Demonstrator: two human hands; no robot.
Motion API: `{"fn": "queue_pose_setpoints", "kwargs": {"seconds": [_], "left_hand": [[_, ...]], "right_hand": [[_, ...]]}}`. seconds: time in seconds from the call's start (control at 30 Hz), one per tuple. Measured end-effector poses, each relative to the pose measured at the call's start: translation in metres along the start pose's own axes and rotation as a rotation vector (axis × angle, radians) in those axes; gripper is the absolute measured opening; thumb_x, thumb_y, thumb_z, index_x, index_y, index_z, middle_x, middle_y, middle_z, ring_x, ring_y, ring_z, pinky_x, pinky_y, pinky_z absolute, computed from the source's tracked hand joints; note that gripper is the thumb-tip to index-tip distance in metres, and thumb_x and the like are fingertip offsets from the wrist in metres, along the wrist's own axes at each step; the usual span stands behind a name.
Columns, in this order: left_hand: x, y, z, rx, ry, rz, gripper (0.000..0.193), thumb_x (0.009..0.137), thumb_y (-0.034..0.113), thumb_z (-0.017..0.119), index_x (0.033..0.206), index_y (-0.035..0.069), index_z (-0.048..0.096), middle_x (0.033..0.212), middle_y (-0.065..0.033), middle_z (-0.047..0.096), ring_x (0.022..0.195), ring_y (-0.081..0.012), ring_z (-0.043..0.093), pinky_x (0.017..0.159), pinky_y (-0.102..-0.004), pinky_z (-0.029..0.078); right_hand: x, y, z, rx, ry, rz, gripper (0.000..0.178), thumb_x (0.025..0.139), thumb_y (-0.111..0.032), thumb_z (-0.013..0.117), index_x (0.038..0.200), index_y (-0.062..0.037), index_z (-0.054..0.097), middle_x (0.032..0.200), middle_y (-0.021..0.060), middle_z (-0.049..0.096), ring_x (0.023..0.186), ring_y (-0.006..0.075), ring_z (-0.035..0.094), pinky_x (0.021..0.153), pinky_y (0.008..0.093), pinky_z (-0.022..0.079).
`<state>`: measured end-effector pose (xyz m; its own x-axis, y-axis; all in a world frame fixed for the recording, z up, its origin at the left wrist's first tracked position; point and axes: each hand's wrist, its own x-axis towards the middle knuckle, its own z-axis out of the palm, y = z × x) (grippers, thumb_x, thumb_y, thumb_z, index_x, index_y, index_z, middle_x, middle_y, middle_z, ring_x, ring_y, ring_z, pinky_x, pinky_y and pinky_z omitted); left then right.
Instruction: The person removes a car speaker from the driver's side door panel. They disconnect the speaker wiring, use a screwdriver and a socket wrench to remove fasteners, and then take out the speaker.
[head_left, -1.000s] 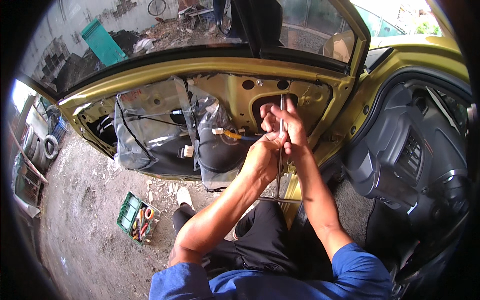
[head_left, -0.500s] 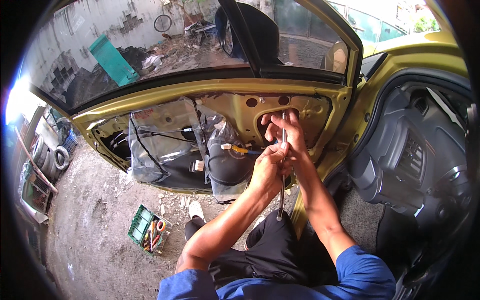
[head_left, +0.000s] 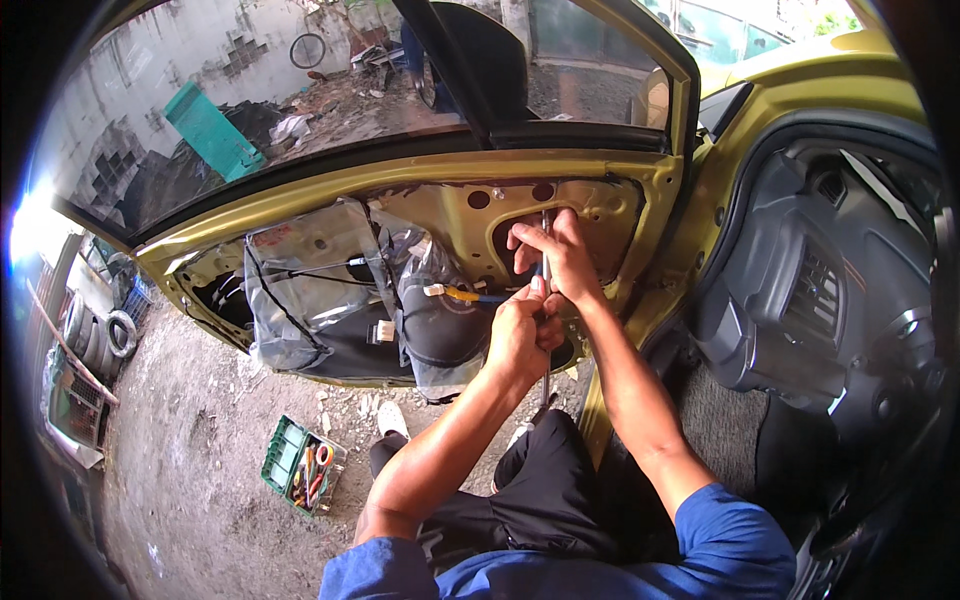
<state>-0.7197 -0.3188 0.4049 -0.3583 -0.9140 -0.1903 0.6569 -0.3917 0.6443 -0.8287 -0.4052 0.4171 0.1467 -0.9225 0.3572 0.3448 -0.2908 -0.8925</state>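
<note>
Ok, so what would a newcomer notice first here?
Probably the open yellow-green car door stretching across the middle, its inner side exposed and partly covered by clear plastic sheeting. Next, right of centre, the left hand holds a slim metal rod, with the right hand higher up alongside it. Lower left, an open green toolbox sits on the ground.
</note>
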Motion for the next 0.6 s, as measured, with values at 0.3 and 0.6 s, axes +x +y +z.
{"fn": "queue_pose_setpoints", "kwargs": {"seconds": [0.3, 0.6], "left_hand": [[-0.052, -0.050, -0.036, 0.142, 0.141, 0.044, 0.025, 0.106, 0.029, 0.054, 0.101, 0.006, 0.062, 0.074, 0.0036, 0.051, 0.051, -0.0041, 0.034, 0.046, -0.0203, 0.026], [-0.115, -0.115, -0.108, 1.114, 0.241, 0.004, 0.029, 0.106, 0.018, 0.054, 0.103, -0.004, 0.073, 0.069, 0.0006, 0.060, 0.062, -0.0053, 0.046, 0.056, -0.0246, 0.036]], "right_hand": [[-0.076, 0.008, 0.020, 0.186, 0.024, -0.038, 0.078, 0.101, -0.022, 0.058, 0.160, -0.0144, 0.008, 0.118, 0.0214, 0.062, 0.098, 0.0253, 0.068, 0.082, 0.0369, 0.057], [-0.205, 0.101, -0.034, 0.680, 0.709, 0.253, 0.038, 0.099, -0.032, 0.065, 0.122, -0.0022, 0.060, 0.113, 0.0193, 0.070, 0.107, 0.0305, 0.069, 0.096, 0.0415, 0.055]]}}
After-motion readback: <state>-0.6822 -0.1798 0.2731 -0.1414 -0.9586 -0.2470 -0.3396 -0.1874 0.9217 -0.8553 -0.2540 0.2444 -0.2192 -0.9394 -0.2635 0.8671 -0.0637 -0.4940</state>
